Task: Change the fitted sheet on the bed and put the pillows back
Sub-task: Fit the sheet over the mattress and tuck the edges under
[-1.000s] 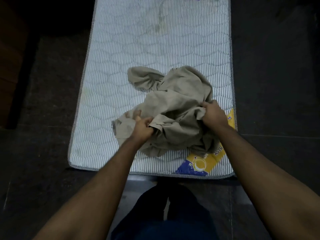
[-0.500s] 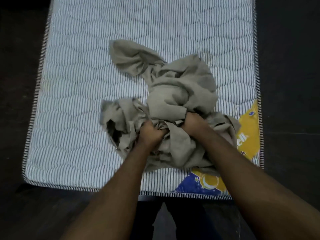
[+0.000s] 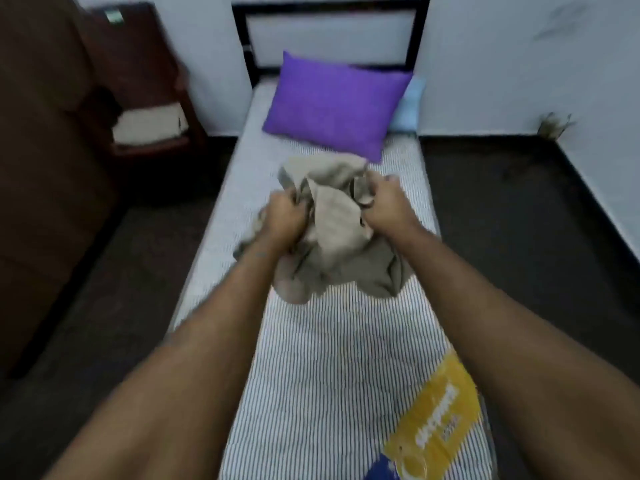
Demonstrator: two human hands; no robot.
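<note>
Over the bare mattress [image 3: 332, 368], both hands, left [image 3: 284, 216] and right [image 3: 387, 204], clutch the bunched sheet [image 3: 341, 237] in fists. Flung out while still wadded, it may tangle or snag the pillow [image 3: 332, 102] lying at the head.

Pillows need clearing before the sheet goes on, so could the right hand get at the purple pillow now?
Probably not yet: the right hand and left hand both grip the bunched beige sheet, and the purple pillow lies beyond it.
</note>
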